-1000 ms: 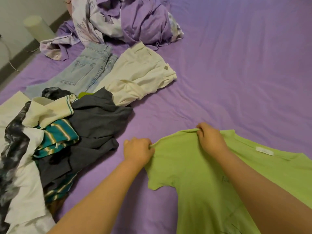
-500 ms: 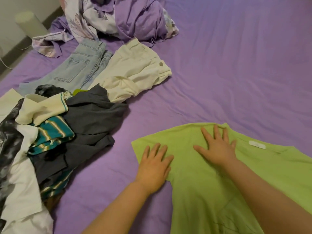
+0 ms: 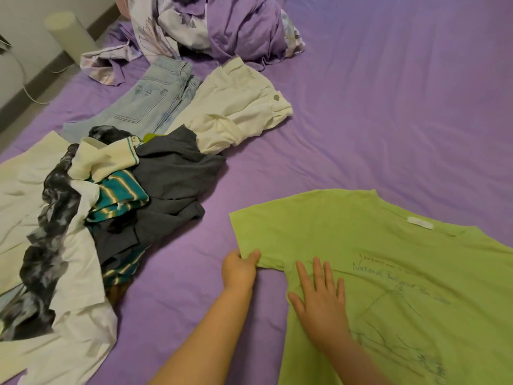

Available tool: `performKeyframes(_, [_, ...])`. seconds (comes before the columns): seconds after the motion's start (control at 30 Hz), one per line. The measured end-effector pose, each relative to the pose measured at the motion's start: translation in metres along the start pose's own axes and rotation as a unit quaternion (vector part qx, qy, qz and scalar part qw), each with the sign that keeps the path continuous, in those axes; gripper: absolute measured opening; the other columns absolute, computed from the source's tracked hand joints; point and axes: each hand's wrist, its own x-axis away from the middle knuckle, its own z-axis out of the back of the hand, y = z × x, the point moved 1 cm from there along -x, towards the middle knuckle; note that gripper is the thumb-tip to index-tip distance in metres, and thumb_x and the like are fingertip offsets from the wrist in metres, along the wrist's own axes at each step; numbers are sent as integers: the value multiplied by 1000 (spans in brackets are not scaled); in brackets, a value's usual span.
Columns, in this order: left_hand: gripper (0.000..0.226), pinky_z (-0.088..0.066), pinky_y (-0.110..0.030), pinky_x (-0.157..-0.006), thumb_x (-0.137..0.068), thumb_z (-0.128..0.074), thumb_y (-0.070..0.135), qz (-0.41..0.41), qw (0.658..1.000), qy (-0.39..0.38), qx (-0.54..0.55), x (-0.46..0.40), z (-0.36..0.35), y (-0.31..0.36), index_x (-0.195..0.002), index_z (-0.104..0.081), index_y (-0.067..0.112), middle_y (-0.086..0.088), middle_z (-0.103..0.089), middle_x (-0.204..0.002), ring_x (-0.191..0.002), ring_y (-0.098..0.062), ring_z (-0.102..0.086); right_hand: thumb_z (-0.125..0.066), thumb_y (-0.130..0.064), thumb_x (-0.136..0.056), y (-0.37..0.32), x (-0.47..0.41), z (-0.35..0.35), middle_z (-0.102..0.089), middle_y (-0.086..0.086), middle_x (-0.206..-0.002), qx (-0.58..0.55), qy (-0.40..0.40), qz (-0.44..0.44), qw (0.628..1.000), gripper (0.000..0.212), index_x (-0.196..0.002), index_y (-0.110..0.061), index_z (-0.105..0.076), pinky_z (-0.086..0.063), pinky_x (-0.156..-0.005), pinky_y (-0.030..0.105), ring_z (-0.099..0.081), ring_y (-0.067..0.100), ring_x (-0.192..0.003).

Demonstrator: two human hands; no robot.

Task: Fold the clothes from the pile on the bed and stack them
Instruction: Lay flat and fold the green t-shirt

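Observation:
A lime green T-shirt (image 3: 394, 262) lies spread flat on the purple bed sheet (image 3: 388, 107), its left sleeve stretched out toward the pile. My left hand (image 3: 239, 269) pinches the lower corner of that sleeve. My right hand (image 3: 322, 298) lies flat with fingers spread on the shirt's body just right of the sleeve. The pile of unfolded clothes (image 3: 91, 212) sits at the left: grey, teal-striped, cream and black-and-white pieces.
Light blue jeans (image 3: 150, 101) and cream trousers (image 3: 233, 109) lie beyond the pile. A crumpled purple floral duvet (image 3: 216, 26) sits at the bed's far end. A pale cylinder (image 3: 69, 31) and cables stand on the floor at the upper left.
Both hands slid down from the shirt's shoulder toward me. The left hand went from flat on the sleeve to pinching its lower corner; the sleeve now lies spread out.

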Motion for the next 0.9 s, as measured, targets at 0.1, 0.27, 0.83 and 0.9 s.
performKeyframes(0.1, [12,-46,-37,-70,-85,-70,18,-106,991,33,-80,-19,19,5,-81,-61,11,-15,-68,-84,-80,-31,-62,-23,-61,-96,10,6,-5,39,-3,-144,33,0,1,999,71,-142,-36,25,5,-114,55,22,24,-145])
performKeyframes(0.27, [24,-53,-53,-84,-83,-68,0,-52,997,-31,53,-10,19,-21,-103,-55,6,-15,-62,-89,-84,-30,-62,-28,-59,-95,9,27,-16,38,-2,-142,24,-12,-9,1000,71,-146,-38,17,2,-114,57,21,28,-145])
performKeyframes(0.83, [23,-52,-18,-64,-86,-68,4,50,941,-335,-20,167,12,-149,-105,-65,-7,-13,-69,-101,-66,-2,-65,-32,-55,-97,34,149,-45,5,-2,-161,-33,-90,-11,995,63,-152,-38,-7,-12,-118,38,6,21,-148])
performKeyframes(0.9, [23,-54,-23,-75,-88,-65,7,50,934,-354,15,174,19,-154,-109,-64,-2,-12,-70,-106,-83,-10,-68,-28,-57,-97,37,162,-51,1,-2,-162,-43,-81,-21,996,62,-152,-37,-8,-12,-118,38,5,20,-148])
